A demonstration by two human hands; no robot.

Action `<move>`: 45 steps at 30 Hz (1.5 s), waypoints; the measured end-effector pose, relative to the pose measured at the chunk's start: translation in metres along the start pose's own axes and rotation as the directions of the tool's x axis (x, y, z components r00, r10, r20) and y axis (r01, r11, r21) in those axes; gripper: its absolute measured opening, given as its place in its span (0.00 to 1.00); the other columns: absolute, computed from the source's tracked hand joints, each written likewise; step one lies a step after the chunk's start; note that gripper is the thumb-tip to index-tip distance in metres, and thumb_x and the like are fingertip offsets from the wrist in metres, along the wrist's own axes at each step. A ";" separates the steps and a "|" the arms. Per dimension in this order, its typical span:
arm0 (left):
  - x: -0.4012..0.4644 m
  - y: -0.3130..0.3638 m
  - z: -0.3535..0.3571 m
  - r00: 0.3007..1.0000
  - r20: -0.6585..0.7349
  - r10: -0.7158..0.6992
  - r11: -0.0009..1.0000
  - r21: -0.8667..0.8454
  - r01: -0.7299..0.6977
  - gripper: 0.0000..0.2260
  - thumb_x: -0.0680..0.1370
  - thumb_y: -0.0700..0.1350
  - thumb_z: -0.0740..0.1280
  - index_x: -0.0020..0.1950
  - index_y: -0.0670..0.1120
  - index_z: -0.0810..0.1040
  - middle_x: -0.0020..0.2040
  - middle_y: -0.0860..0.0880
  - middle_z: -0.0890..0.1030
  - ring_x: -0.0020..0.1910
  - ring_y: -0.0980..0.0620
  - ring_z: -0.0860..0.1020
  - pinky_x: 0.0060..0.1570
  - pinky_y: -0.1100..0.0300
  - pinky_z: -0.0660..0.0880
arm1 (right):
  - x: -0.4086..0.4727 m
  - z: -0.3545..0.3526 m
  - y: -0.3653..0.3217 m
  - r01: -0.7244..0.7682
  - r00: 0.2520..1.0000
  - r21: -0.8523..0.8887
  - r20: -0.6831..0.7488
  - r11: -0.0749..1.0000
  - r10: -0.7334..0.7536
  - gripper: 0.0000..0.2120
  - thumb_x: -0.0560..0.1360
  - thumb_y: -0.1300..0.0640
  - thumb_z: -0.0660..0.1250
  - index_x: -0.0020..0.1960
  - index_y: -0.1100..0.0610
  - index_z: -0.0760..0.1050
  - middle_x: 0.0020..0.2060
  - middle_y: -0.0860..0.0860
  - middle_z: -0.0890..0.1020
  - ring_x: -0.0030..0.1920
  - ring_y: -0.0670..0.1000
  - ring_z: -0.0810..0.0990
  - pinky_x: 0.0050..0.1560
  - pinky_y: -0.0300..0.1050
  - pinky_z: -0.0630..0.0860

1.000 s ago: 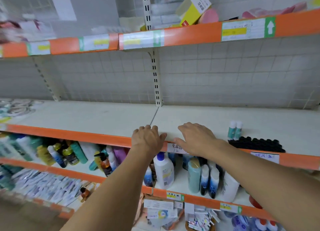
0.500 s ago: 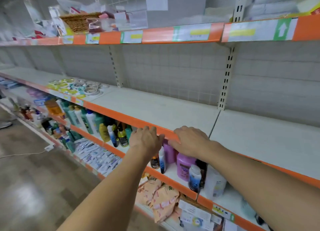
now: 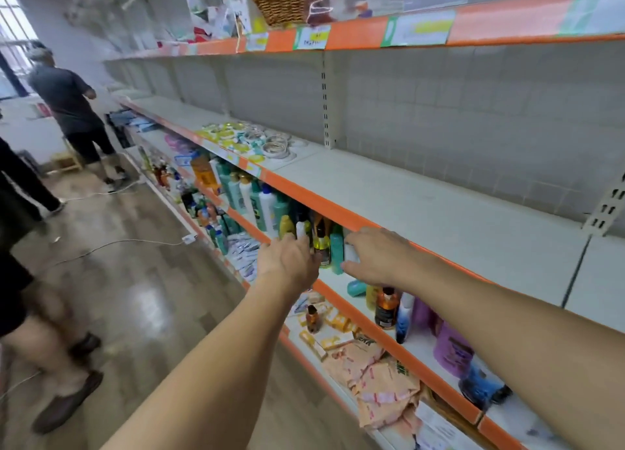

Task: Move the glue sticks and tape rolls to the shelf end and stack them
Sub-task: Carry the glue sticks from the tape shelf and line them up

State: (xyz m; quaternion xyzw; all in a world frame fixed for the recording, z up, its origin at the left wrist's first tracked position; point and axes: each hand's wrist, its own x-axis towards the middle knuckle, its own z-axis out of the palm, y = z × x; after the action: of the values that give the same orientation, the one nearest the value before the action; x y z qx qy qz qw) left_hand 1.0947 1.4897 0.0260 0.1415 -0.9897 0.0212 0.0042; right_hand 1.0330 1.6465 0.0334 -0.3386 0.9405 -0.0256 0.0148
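Both hands reaching along the shelf toward the tape rolls.

Our left hand [image 3: 287,263] and right hand [image 3: 378,257] hang with fingers relaxed, grasping nothing, near the shelf [image 3: 439,213] edge. The tape rolls [image 3: 257,140] lie far left, well apart from us; glue sticks are unseen. We judge that a hasty sweep could knock the bottles [image 3: 267,206] below.

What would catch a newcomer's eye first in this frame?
Two bare forearms reach in from below, the left hand and right hand open at the orange front edge of a long white shelf. Farther left along that shelf lies a pile of tape rolls. Packed bottles fill the shelf beneath.
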 end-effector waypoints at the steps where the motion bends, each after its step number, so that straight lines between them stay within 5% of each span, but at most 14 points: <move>1: 0.004 -0.010 0.000 1.000 -0.004 -0.015 1.000 0.008 0.015 0.20 0.82 0.59 0.54 0.65 0.48 0.72 0.61 0.45 0.76 0.60 0.42 0.75 0.55 0.49 0.70 | 0.011 -0.001 -0.005 0.022 1.000 0.001 0.007 1.000 -0.022 0.20 0.78 0.43 0.61 0.62 0.55 0.73 0.57 0.55 0.76 0.59 0.59 0.76 0.56 0.52 0.74; 8: 0.056 -0.074 0.005 0.990 -0.019 -0.137 0.990 0.004 0.138 0.21 0.82 0.60 0.53 0.68 0.50 0.71 0.62 0.45 0.77 0.61 0.43 0.75 0.57 0.48 0.70 | 0.106 0.000 -0.033 0.154 0.988 -0.004 0.021 0.988 -0.154 0.12 0.76 0.47 0.64 0.54 0.54 0.74 0.52 0.53 0.76 0.52 0.57 0.77 0.47 0.49 0.74; 14: 0.123 -0.119 0.010 0.973 -0.021 -0.229 0.973 0.000 0.229 0.21 0.82 0.60 0.53 0.68 0.49 0.71 0.63 0.45 0.75 0.63 0.43 0.73 0.59 0.48 0.69 | 0.201 -0.001 -0.048 0.238 0.971 0.024 0.016 0.971 -0.238 0.12 0.74 0.46 0.64 0.52 0.52 0.74 0.51 0.51 0.78 0.52 0.55 0.77 0.52 0.52 0.76; 17: 0.159 -0.140 0.011 0.964 -0.057 -0.261 0.965 -0.013 0.261 0.21 0.82 0.60 0.53 0.66 0.48 0.72 0.64 0.45 0.75 0.64 0.43 0.72 0.62 0.49 0.68 | 0.246 -0.005 -0.054 0.264 0.964 -0.004 0.040 0.964 -0.264 0.10 0.76 0.47 0.63 0.49 0.53 0.69 0.53 0.53 0.77 0.54 0.56 0.77 0.48 0.47 0.70; 21: 0.203 -0.175 0.015 0.947 -0.156 -0.280 0.960 -0.039 0.278 0.24 0.82 0.61 0.52 0.73 0.50 0.67 0.71 0.46 0.71 0.72 0.45 0.65 0.70 0.49 0.63 | 0.303 -0.007 -0.069 0.313 0.949 -0.009 -0.022 0.950 -0.313 0.16 0.79 0.46 0.62 0.61 0.56 0.72 0.59 0.55 0.75 0.61 0.58 0.74 0.58 0.50 0.70; 28: 0.272 -0.242 0.035 0.929 -0.143 -0.340 0.940 -0.052 0.336 0.26 0.81 0.62 0.52 0.75 0.50 0.62 0.74 0.46 0.67 0.74 0.45 0.63 0.73 0.50 0.61 | 0.396 0.006 -0.110 0.392 0.920 -0.035 -0.014 0.919 -0.393 0.27 0.81 0.46 0.61 0.76 0.56 0.62 0.75 0.58 0.64 0.74 0.59 0.63 0.74 0.52 0.61; 45: 0.500 -0.435 0.033 0.983 -0.074 -0.168 0.986 -0.015 0.167 0.24 0.82 0.61 0.51 0.71 0.48 0.67 0.69 0.45 0.72 0.70 0.43 0.67 0.69 0.47 0.64 | 0.659 0.021 -0.192 0.193 0.980 0.040 -0.065 0.980 -0.190 0.23 0.78 0.44 0.63 0.69 0.54 0.69 0.62 0.54 0.73 0.64 0.58 0.72 0.62 0.52 0.70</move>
State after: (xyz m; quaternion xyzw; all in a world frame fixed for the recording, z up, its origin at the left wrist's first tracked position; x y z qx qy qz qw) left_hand 0.7367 0.9316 0.0179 0.2232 -0.9736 0.0216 0.0438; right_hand 0.6489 1.0778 0.0167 -0.4261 0.9027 -0.0590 -0.0085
